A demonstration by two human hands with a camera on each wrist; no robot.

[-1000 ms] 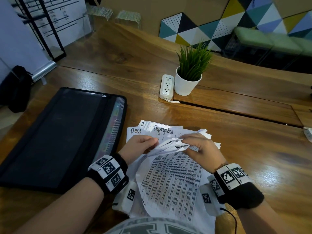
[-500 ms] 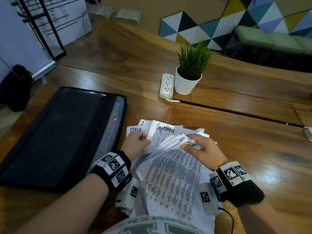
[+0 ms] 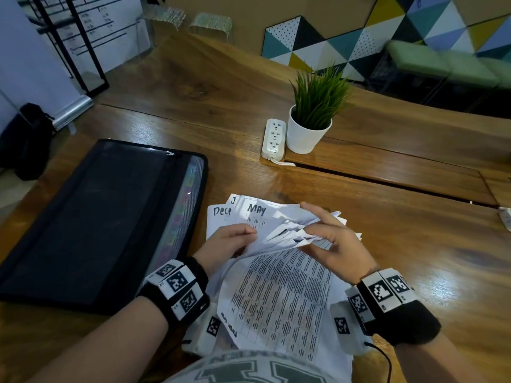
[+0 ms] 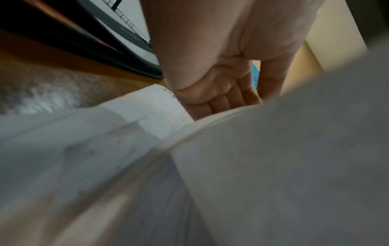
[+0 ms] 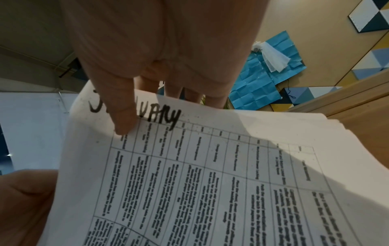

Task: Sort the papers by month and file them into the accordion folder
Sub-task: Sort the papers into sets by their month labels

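Hands (image 3: pixel 282 241) pinch creased, fanned white papers (image 3: pixel 279 294) beside flat black mesh accordion folder (image 3: pixel 91 217).

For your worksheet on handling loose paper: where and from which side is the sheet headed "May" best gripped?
Judging by its pose, pinch the white handwritten "May" sheet at its exposed far top edge, coming from the table's far side; its lower part lies buried under the curled sheets that the left hand and right hand hold.

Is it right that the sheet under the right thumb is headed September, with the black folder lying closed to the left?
Not quite. The right wrist view shows the sheet under the right hand thumb headed January, not September. The black folder does lie closed to the left.
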